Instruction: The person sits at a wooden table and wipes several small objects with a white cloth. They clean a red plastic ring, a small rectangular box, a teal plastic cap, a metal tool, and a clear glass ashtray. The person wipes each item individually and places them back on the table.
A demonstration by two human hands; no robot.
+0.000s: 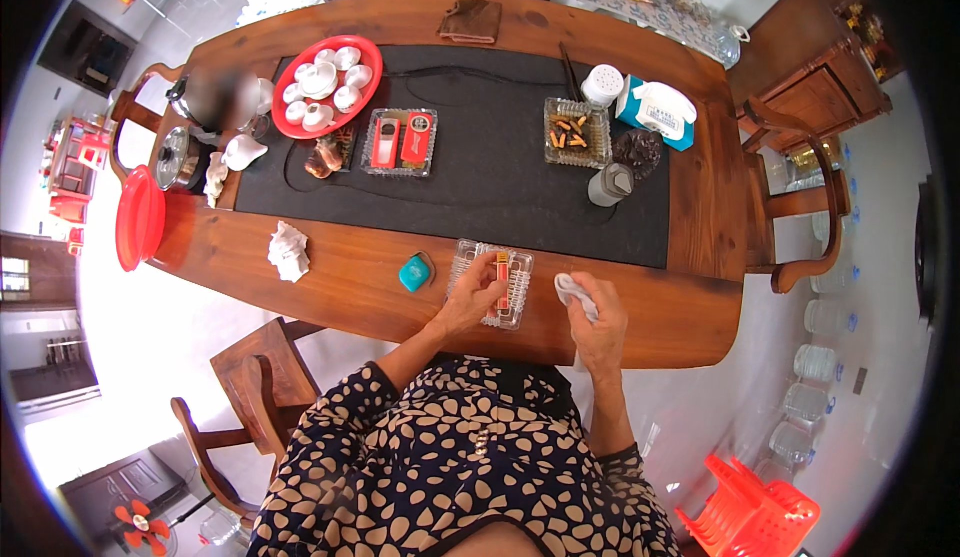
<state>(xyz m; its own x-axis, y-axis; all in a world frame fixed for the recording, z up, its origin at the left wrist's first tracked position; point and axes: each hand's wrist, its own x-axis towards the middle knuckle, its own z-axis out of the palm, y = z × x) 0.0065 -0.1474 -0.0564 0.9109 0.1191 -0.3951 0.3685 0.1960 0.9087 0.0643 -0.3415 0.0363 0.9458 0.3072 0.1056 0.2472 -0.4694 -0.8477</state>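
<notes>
At the near edge of the wooden table (370, 267), my left hand (474, 295) reaches over a clear ridged plastic tray (517, 302). Its fingers are closed on a slim red box with a yellow end (502, 269), too small to name more exactly. To the right of the tray, my right hand (600, 322) grips a crumpled white tissue (574, 293) a little above the tabletop. Left of the tray lies a small teal case with a cord (414, 274). A second crumpled tissue (289, 251) rests farther left.
On the black mat (480, 157) are a clear tray with red packets (400, 143), an ashtray with cigarette butts (577, 135) and a grey-lidded container (610, 186). A red tray with white teaware (370, 49) sits far left. Wooden chairs (800, 197) flank the table.
</notes>
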